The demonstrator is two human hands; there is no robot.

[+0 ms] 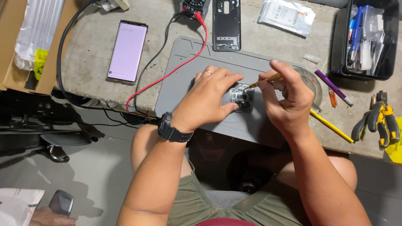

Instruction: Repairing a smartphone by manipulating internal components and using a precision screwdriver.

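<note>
A: Bench entry. Landmark is the grey work mat (pixel 184 71) on the concrete table (pixel 92 46). What lies around it, biggest first?

B: Right of the mat, a black bin (pixel 389 50) of tools. Left of it, a lit phone (pixel 127 51) face up. Just past its far edge, a bare black phone frame (pixel 226 25); a red lead (pixel 176 71) crosses the mat's left part. Off the right edge, yellow-handled pliers (pixel 383 121) and a purple pen (pixel 333 86).

A: And on the mat?

B: An opened phone (pixel 239 97) near the mat's middle. Left hand (pixel 207 98) lies over it, fingers closed on its edges, pinning it flat. Right hand (pixel 287 98) pinches a thin yellow-handled tool (pixel 264 80), tip down at the phone's upper part.

A: Step in hand?

B: By my reading, working a small part inside the phone, a screw or connector; too small to tell which.

A: Next move calls for?

B: Likely a steady tip, light pressure, and the left hand's firm hold so the phone doesn't slide.
</note>
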